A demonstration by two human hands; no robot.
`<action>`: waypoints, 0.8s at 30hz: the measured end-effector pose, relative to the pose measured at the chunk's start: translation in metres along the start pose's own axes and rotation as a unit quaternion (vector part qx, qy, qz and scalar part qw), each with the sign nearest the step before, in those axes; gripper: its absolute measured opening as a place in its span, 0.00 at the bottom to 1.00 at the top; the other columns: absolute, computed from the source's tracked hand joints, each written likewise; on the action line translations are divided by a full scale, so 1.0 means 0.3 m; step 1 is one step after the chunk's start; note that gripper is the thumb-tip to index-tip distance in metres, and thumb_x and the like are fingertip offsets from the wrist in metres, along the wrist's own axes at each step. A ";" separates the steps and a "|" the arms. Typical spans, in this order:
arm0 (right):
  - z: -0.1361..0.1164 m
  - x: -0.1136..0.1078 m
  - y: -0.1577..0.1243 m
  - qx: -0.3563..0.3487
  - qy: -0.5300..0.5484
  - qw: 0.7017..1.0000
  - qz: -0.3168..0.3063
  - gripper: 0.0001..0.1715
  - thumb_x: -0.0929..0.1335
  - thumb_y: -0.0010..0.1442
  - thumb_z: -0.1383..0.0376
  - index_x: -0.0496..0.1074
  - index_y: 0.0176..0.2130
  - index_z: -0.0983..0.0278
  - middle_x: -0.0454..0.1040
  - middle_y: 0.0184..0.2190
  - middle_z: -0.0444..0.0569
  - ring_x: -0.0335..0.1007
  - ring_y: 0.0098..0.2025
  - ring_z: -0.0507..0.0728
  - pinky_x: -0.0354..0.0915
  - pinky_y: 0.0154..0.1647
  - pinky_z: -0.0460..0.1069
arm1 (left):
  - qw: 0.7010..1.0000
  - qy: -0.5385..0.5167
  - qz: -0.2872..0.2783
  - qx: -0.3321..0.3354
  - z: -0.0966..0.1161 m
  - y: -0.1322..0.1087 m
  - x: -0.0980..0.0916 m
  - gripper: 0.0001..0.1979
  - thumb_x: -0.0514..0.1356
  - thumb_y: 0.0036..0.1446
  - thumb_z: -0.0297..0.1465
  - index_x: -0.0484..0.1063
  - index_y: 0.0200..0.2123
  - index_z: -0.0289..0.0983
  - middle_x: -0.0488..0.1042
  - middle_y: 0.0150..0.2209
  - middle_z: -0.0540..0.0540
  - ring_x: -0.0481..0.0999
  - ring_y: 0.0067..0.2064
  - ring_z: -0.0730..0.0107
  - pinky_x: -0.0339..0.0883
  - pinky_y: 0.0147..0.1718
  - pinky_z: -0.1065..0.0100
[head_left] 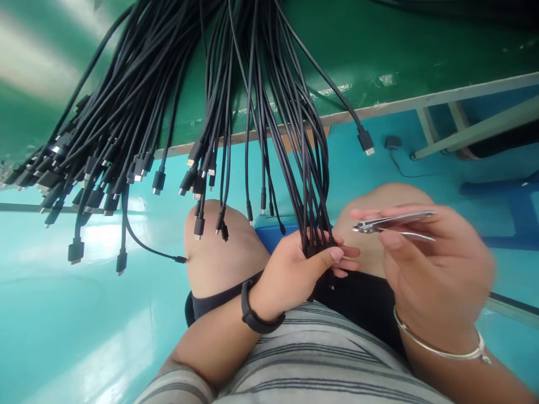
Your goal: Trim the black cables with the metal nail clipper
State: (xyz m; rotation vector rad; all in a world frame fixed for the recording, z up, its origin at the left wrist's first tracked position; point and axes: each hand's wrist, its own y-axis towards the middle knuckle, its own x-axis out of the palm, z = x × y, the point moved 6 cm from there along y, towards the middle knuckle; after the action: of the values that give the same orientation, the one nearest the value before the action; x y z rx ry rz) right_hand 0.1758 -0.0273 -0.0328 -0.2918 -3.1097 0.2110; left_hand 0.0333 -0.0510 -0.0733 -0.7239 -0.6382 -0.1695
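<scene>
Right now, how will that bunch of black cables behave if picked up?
Likely floppy: the thin black cables curve and splay loosely from the left hand. Each is probably light, judging by its thinness. The metal-tipped connectors dangling at their ends would likely swing and snag.

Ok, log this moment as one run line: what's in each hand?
left hand: grips black cable bundle | right hand: holds metal nail clippers | behind: green workbench

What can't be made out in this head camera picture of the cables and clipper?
Head view:
Cable ends in the left hand: hidden by its fingers.
Far ends of the black cables: cut off by the top edge.
Right hand and nail clipper: blurred.
Small black object on the floor: too small.
</scene>
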 end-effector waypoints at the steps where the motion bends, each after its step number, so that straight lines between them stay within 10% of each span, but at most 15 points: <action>1: 0.002 0.014 -0.006 0.007 0.012 1.000 -0.024 0.08 0.74 0.56 0.67 0.77 0.37 0.57 0.78 0.37 0.47 0.77 0.45 0.63 0.75 0.45 0.58 | 1.000 0.013 0.002 -0.003 0.000 0.000 -0.002 0.11 0.68 0.53 0.34 0.74 0.36 0.34 0.82 0.36 0.41 0.83 0.36 0.61 0.73 0.35 0.66; 6: 0.068 0.064 -0.025 0.129 0.112 0.980 -0.103 0.04 0.71 0.60 0.64 0.74 0.39 0.58 0.79 0.34 0.47 0.78 0.33 0.59 0.76 0.22 0.50 | 0.999 0.030 0.010 0.020 0.016 -0.008 -0.005 0.15 0.69 0.51 0.32 0.76 0.42 0.33 0.80 0.31 0.46 0.81 0.32 0.67 0.73 0.31 0.71; 24: 0.097 0.081 -0.006 0.171 0.113 0.974 -0.096 0.06 0.73 0.58 0.60 0.74 0.36 0.59 0.75 0.29 0.42 0.75 0.28 0.53 0.74 0.23 0.46 | 0.997 0.047 0.040 0.042 0.018 -0.009 -0.020 0.13 0.70 0.50 0.32 0.75 0.37 0.32 0.81 0.29 0.46 0.81 0.30 0.67 0.73 0.30 0.70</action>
State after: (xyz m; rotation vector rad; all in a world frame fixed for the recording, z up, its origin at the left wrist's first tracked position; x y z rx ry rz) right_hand 0.1508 -0.0284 -0.0615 -0.0052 -2.7854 0.6471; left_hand 0.0250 -0.0499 -0.0722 -0.6553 -0.5222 -0.1025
